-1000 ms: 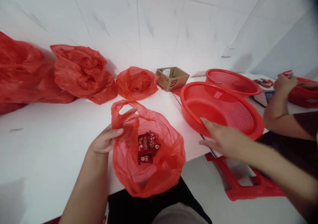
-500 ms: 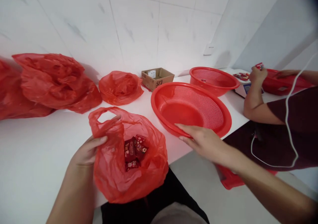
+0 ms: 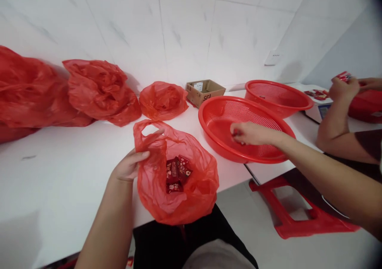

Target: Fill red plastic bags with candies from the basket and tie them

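Note:
My left hand [image 3: 129, 165] is closed on the side of a thin red plastic bag [image 3: 197, 197] at the table's front edge, its fingers behind the plastic near the handle hole. The bag's mouth gapes upward, and several small dark red wrapped packets [image 3: 176, 173] lie inside. Over the wide red plastic basket [image 3: 205, 121], to the right of the bag, my right hand [image 3: 250, 133] has its fingers curled round a small dark red packet [image 3: 238, 133]. Most of that packet is hidden by the fingers.
Bulging red bags [image 3: 98, 90] and a smaller red bag [image 3: 163, 102] line the wall. Behind the basket stand a cardboard box [image 3: 215, 89] and a second red basket [image 3: 277, 96]. At right, a co-worker's hand [image 3: 344, 88] holds a packet. A red stool [image 3: 286, 229] is below.
My right hand has left the near rim of the basket and moved inside over it, fingers now curled round a packet. The basket sits flatter. The view has swung left.

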A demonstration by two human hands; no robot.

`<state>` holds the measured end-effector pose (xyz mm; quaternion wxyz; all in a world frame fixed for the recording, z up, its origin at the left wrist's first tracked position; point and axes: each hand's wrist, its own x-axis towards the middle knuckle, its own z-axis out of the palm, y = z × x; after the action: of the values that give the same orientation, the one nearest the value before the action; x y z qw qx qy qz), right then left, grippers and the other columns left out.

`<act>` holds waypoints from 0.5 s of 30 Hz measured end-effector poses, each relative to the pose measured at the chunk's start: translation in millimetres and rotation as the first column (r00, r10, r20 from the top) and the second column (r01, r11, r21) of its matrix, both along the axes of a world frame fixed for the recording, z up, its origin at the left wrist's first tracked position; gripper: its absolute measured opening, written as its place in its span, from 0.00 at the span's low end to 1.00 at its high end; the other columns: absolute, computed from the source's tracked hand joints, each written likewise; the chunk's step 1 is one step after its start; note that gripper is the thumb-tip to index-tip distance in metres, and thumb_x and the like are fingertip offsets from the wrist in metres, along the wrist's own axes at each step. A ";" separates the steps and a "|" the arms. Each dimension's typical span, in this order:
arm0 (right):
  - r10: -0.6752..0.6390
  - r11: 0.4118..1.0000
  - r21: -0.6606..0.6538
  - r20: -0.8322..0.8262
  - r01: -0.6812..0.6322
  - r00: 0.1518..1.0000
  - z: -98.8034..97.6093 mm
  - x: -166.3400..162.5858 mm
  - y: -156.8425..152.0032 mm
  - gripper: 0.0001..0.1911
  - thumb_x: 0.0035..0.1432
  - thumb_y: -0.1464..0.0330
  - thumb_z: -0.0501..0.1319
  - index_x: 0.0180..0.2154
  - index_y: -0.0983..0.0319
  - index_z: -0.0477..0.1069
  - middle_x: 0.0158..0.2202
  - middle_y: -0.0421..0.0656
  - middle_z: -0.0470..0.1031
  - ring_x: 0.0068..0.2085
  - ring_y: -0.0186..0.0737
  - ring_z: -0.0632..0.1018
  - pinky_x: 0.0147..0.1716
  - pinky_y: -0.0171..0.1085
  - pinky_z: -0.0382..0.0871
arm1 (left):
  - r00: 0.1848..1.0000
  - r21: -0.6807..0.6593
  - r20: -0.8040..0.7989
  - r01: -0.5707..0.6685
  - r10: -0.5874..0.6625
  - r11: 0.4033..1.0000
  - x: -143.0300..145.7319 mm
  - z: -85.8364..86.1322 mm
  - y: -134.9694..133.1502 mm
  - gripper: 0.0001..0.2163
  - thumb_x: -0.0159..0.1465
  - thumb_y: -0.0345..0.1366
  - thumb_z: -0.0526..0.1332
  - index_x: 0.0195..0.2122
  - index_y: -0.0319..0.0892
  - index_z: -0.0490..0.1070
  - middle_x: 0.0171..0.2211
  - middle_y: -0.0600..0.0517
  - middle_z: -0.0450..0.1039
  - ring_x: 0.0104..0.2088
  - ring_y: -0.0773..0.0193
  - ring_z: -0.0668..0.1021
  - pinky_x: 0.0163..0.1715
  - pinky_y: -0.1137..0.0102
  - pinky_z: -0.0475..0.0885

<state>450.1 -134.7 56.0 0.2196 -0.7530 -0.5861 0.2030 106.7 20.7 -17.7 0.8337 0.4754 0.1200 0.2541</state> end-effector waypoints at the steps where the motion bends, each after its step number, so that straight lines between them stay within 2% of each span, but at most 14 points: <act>1: 0.028 0.998 0.051 -0.062 -0.025 0.998 9.2 -13.1 3.3 0.07 0.55 0.64 0.62 0.31 0.60 0.66 0.26 0.41 0.75 0.25 0.33 0.74 0.26 0.33 0.66 | 1.000 -0.001 -0.002 0.005 -0.005 1.000 0.5 -0.5 0.6 0.33 0.57 0.35 0.64 0.64 0.54 0.59 0.47 0.49 0.78 0.41 0.56 0.81 0.44 0.62 0.76; 3: 0.120 0.983 0.158 -0.189 -0.090 0.975 24.7 -48.3 8.9 0.10 0.59 0.59 0.59 0.36 0.58 0.64 0.34 0.41 0.76 0.31 0.34 0.77 0.30 0.34 0.71 | 1.000 0.010 -0.014 -0.005 0.006 1.000 2.4 -0.6 1.0 0.33 0.57 0.36 0.64 0.65 0.52 0.58 0.47 0.48 0.77 0.42 0.55 0.81 0.45 0.61 0.75; 5: 0.237 0.965 0.170 -0.221 -0.202 0.946 32.2 -89.4 11.5 0.11 0.60 0.56 0.58 0.38 0.55 0.66 0.35 0.39 0.76 0.34 0.36 0.78 0.34 0.37 0.74 | 0.999 0.026 -0.024 -0.033 0.033 0.999 4.2 0.9 -0.5 0.34 0.56 0.36 0.64 0.65 0.50 0.57 0.48 0.47 0.77 0.44 0.53 0.80 0.46 0.60 0.74; 7: 0.357 0.928 0.162 -0.134 -0.335 0.924 30.2 -125.3 10.2 0.08 0.61 0.58 0.57 0.40 0.52 0.68 0.37 0.37 0.77 0.38 0.37 0.78 0.39 0.40 0.75 | 0.998 0.025 -0.028 -0.060 0.061 0.998 3.1 3.5 -4.1 0.33 0.56 0.37 0.65 0.64 0.48 0.59 0.48 0.47 0.77 0.45 0.52 0.80 0.46 0.61 0.74; 9: 0.467 0.877 0.139 -0.014 -0.461 0.884 20.2 -146.7 6.1 0.05 0.61 0.62 0.57 0.39 0.51 0.70 0.39 0.37 0.78 0.42 0.38 0.78 0.44 0.40 0.74 | 0.995 0.006 -0.052 -0.086 0.087 0.996 -4.0 6.4 -9.1 0.28 0.57 0.38 0.64 0.61 0.48 0.64 0.45 0.50 0.78 0.43 0.52 0.80 0.44 0.62 0.75; 11: 0.549 0.832 0.045 0.078 -0.553 0.832 5.2 -151.2 1.1 0.07 0.55 0.69 0.60 0.36 0.52 0.73 0.38 0.38 0.79 0.42 0.41 0.79 0.45 0.41 0.73 | 0.986 -0.003 -0.088 -0.146 0.145 0.989 -17.6 9.7 -14.4 0.21 0.57 0.39 0.65 0.53 0.47 0.72 0.39 0.53 0.79 0.38 0.56 0.81 0.39 0.67 0.76; 13: 0.608 0.792 -0.128 0.089 -0.597 0.789 -10.4 -144.1 -2.0 0.09 0.45 0.74 0.63 0.28 0.53 0.73 0.29 0.38 0.78 0.37 0.42 0.79 0.42 0.41 0.73 | 0.965 0.021 -0.148 -0.218 0.218 0.976 -34.8 14.5 -19.8 0.13 0.56 0.38 0.68 0.42 0.44 0.77 0.32 0.53 0.78 0.30 0.62 0.80 0.32 0.72 0.75; 15: 0.641 0.739 -0.294 0.033 -0.605 0.767 -21.6 -133.8 -1.2 0.12 0.39 0.78 0.64 0.19 0.54 0.69 0.20 0.37 0.73 0.32 0.41 0.78 0.40 0.42 0.72 | 0.929 0.082 -0.234 -0.277 0.289 0.957 -51.6 21.9 -25.9 0.08 0.55 0.37 0.70 0.35 0.41 0.78 0.29 0.52 0.77 0.27 0.66 0.77 0.28 0.76 0.73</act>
<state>316.3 -135.9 34.4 -0.0038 -0.5471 -0.7847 0.2913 55.1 -5.2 4.2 0.7557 0.5005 0.2823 0.3141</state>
